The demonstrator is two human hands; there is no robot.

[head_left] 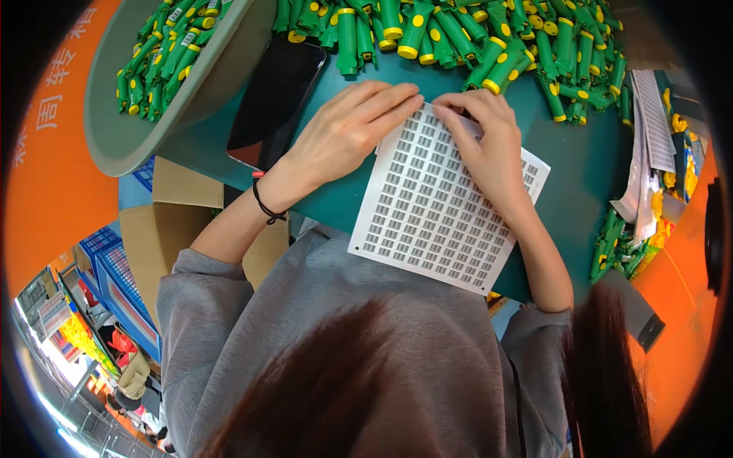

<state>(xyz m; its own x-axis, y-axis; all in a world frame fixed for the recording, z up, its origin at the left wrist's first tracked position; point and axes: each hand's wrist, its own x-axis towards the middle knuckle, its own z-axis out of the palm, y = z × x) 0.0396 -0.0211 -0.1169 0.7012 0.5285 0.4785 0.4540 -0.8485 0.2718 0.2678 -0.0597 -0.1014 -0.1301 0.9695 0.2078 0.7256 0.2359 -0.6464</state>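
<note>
A white sticker sheet (437,204) printed with rows of small black barcode labels lies tilted in front of me, its near edge reaching my body. My left hand (357,126) is at the sheet's far left corner, fingers together and bent over the edge; its thumb is hidden below. Close beside it, my right hand (489,145) rests over the far part of the sheet, thumb and forefinger closing at the top edge. Whether a single label is between the fingertips is too small to tell. Beyond both hands lies a heap of green and yellow plastic handle-like parts (458,38).
A grey-green basin (114,153) with more green parts stands at the far left. A black phone (276,99) lies beside my left hand on the green table (569,164). An open cardboard box (172,221) is below left; packaged parts and sheets (641,175) sit right.
</note>
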